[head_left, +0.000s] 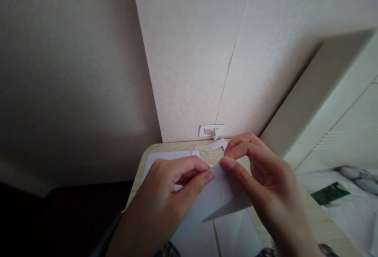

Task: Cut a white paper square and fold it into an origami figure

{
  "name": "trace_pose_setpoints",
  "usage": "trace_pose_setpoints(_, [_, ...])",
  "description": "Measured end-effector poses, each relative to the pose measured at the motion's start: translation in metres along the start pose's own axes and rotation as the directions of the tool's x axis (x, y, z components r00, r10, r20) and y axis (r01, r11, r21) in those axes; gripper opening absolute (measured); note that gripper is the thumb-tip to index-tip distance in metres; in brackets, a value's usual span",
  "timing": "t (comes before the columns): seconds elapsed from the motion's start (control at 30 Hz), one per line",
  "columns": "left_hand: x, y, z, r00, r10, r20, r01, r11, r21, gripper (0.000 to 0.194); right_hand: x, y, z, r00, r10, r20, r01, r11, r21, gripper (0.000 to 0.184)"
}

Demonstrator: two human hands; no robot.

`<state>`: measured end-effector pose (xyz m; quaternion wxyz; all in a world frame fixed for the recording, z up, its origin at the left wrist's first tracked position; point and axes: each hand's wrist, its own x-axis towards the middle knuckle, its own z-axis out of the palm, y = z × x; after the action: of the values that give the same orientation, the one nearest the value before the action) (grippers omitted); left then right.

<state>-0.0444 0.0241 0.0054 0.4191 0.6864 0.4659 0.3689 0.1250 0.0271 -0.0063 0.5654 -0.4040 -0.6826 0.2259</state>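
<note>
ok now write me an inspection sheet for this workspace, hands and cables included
surface: pale wood-grain tabletop, set by the wall
job's things: one sheet of paper held up; more paper lies below it
clutter: thin paper scraps near the table's far edge
hands: left hand and right hand both pinch the held sheet along its upper edge
cables: nothing seen; something clear sits at the wall outlet, too blurred to identify
surroundings: pale furniture panel to the right, a dark green item lying on something white
</note>
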Motion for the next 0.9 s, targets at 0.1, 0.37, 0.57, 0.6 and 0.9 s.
trace_pose_setpoints(0.1, [0.0,0.002,0.0,1.0,0.0,-0.022,0.001,0.999,0.035,0.025,-0.001,0.0,-0.001,1.0,0.002,-0.005,-0.002,1.0,0.0,0.019])
trace_pose_setpoints(0.37, [-0.004,0.004,0.0,0.977,-0.09,-0.194,0.088,0.996,-0.019,0.025,-0.009,0.002,-0.012,0.984,-0.029,-0.175,0.013,0.995,-0.096,0.011])
trace_pose_setpoints(0.57, [-0.005,0.004,-0.003,0.943,-0.087,-0.321,0.095,0.995,0.01,0.022,-0.014,0.007,-0.016,0.98,-0.028,-0.194,-0.005,0.986,-0.168,0.014])
trace_pose_setpoints(0.6, [-0.006,0.004,-0.003,0.936,-0.09,-0.339,0.099,0.995,0.009,0.022,-0.014,0.008,-0.016,0.984,-0.021,-0.174,-0.01,0.985,-0.174,0.015])
trace_pose_setpoints(0.9, [-0.008,0.004,0.003,0.913,-0.112,-0.393,0.112,0.993,-0.023,0.021,-0.019,0.006,-0.014,0.982,-0.035,-0.184,0.0,0.982,-0.188,0.015])
